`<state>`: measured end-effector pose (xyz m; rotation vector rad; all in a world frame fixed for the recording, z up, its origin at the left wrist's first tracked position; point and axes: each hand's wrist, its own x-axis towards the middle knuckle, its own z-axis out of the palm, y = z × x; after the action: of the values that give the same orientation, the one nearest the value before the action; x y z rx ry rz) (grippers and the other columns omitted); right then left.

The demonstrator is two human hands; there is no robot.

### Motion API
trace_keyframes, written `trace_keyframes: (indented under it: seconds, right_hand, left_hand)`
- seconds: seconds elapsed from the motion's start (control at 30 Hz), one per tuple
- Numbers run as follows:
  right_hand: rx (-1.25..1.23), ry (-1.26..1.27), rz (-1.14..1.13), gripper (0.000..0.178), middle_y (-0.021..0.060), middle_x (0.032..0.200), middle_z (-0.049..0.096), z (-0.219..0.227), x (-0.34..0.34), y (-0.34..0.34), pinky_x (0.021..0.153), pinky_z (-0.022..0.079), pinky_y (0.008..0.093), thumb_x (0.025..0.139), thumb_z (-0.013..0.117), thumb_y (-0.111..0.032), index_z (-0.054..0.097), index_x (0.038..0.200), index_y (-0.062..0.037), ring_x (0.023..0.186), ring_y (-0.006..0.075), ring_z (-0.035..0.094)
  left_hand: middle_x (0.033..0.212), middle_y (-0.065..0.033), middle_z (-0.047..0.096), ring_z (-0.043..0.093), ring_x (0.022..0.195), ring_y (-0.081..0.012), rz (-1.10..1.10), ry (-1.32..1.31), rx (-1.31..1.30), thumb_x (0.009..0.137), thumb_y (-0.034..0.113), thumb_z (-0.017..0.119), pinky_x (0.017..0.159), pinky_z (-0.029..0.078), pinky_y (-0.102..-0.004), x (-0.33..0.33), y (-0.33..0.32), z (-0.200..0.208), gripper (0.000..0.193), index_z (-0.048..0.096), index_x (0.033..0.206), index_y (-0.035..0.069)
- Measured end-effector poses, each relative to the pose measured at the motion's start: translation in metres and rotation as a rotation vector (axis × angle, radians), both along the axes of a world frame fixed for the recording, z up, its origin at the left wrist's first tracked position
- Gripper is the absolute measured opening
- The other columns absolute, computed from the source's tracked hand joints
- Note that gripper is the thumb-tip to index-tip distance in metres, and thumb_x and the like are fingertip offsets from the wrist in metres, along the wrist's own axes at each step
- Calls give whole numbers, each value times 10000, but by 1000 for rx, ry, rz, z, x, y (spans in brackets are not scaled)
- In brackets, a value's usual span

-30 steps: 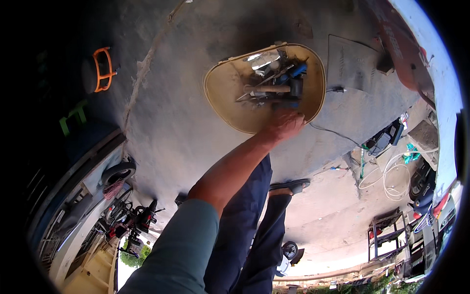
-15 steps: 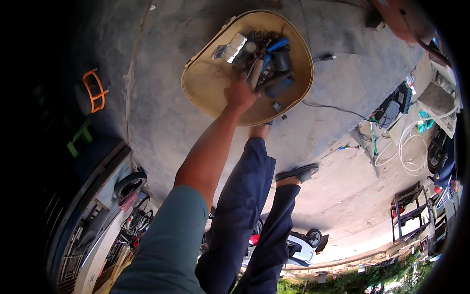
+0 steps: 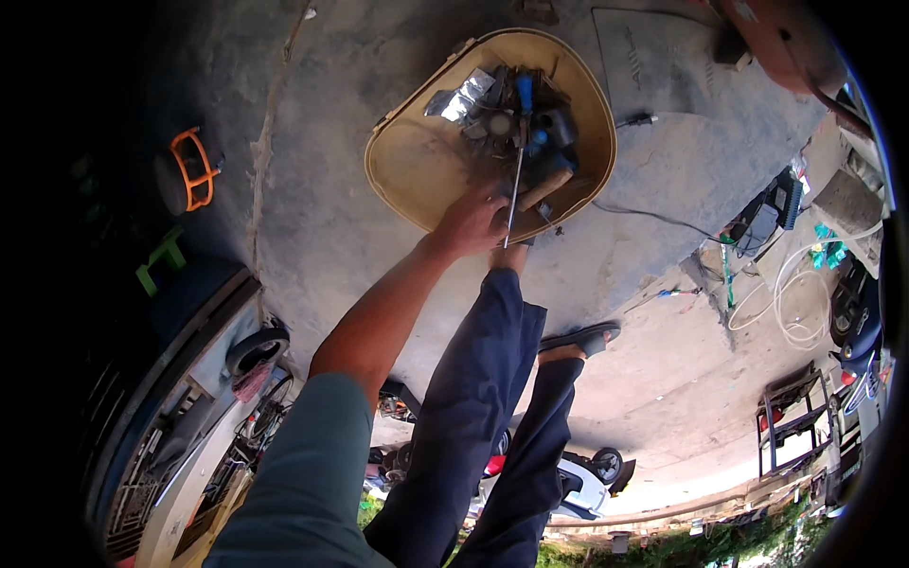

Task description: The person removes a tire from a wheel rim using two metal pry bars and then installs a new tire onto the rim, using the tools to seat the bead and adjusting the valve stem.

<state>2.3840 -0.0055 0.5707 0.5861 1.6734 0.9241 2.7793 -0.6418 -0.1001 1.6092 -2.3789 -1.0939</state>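
Observation:
My left hand (image 3: pixel 469 223) reaches over the near side of a yellowish rounded bin (image 3: pixel 409 175). Its fingers are closed at the metal shaft of a long screwdriver (image 3: pixel 516 180), though some fingertips are blurred. The blue handle points away into a pile of dark tools and parts. The shaft's end reaches over the near rim. A wooden handle (image 3: pixel 547 189) lies right of the shaft, beside a dark cup-like piece (image 3: pixel 560 127). Crumpled silver foil (image 3: pixel 468 97) sits at the pile's left. My right hand is out of view.
The bin stands on a concrete floor (image 3: pixel 322 189), close to my feet. A cable with a plug (image 3: pixel 640 120) lies to its right. Farther right are a black toolbox (image 3: pixel 757 223) and a coiled pale hose (image 3: pixel 781 308). An orange frame (image 3: pixel 194 170) is at left.
My left hand has drawn back toward the near rim. The screwdriver now lies lengthwise with its shaft toward me. The wooden handle sits farther right and nearer, and the pile has shifted.

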Motion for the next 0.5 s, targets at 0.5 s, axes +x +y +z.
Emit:
trace_keyframes:
  seconds: [0.5]
  right_hand:
    - [23, -81, 141, 490, 66, 653, 609, -24, 42, -20, 546, 436, 395, 940, 621, -478, 719, 829, -11, 604, 189, 539]
  left_hand:
    - [1021, -206, 719, 693, 947, -401, 772, -390, 236, 862, 361, 710, 813, 543, -504, -35, -64, -100, 341, 696, 992, 46]
